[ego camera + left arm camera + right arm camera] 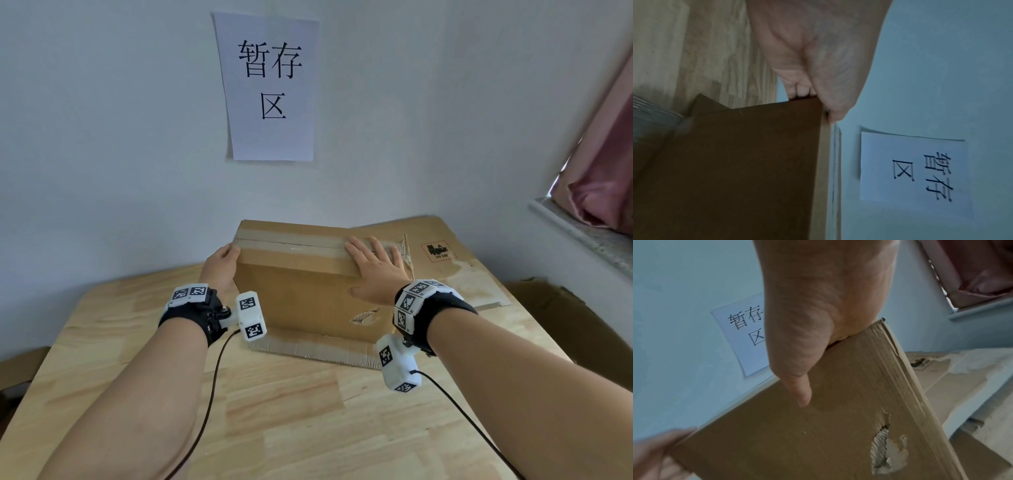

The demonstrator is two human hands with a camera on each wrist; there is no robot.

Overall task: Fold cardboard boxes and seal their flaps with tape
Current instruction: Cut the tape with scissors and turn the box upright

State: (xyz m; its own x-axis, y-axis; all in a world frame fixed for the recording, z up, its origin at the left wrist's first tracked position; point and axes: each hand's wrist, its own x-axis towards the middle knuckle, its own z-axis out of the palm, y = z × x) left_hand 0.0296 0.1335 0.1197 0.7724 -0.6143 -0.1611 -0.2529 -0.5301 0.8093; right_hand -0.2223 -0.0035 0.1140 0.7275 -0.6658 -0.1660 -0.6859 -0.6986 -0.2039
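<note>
A brown cardboard box stands on the wooden table against the wall, with a strip of clear tape along its top seam. My left hand grips the box's top left corner, thumb on top and fingers behind the side. Flat on the top right end of the tape lies my right hand, fingers straight. Its thumb points down the front face. That face has a torn hole low on the right. A bottom flap sticks out toward me on the table.
A flattened cardboard sheet with a printed mark lies behind the box to the right. A paper sign hangs on the wall. A window sill and pink curtain are at the right. More cardboard sits beyond the table's right edge.
</note>
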